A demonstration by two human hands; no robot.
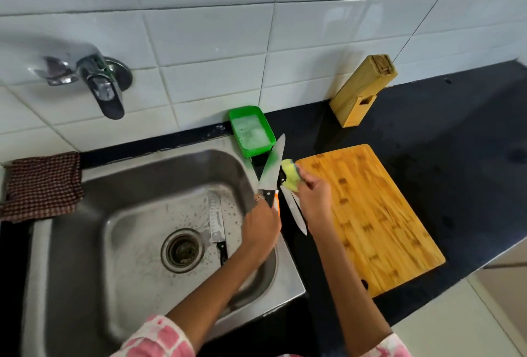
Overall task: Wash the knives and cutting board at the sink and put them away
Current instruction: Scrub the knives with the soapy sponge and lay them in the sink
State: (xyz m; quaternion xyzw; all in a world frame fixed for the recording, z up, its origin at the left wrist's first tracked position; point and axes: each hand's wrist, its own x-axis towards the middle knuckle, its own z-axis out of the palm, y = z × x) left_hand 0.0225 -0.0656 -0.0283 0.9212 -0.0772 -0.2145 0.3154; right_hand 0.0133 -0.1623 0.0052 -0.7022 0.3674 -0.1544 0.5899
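White wall tiles back a black counter (427, 134) into which a steel sink (94, 242) is set, with a tap (105, 91) on the wall above it. A chef's knife (273, 165) is held upright over the sink's right rim, its handle gripped in the left hand (261, 228), blade tip pointing away towards a green tub (252, 131) of soapy water. A yellow sponge (291, 177) is pinched in the right hand (312, 199) and lies just beside the blade's right face; contact cannot be confirmed. Further knives (293, 208) lie on the counter between sink and cutting board (370, 214), partly hidden by the right hand; their number cannot be told. One more knife (216, 222) rests in the basin beside the drain (182, 249). The board lies flat on the counter, unwashed by appearance, and a wooden knife block (362, 91) stands against the wall behind it. A checked cloth (42, 185) is draped over the sink's left edge.

The step in hand is judged to be the scrubbing of the held blade, with the task at an early stage. For it to be done well, the sponge is best folded over the spine and drawn from handle to tip, so that the fingers are kept off the edge. A firm grip on the handle is required, as soap is likely to make it slippery. The blade is best kept angled away from the body and clear of the knives lying beneath it.
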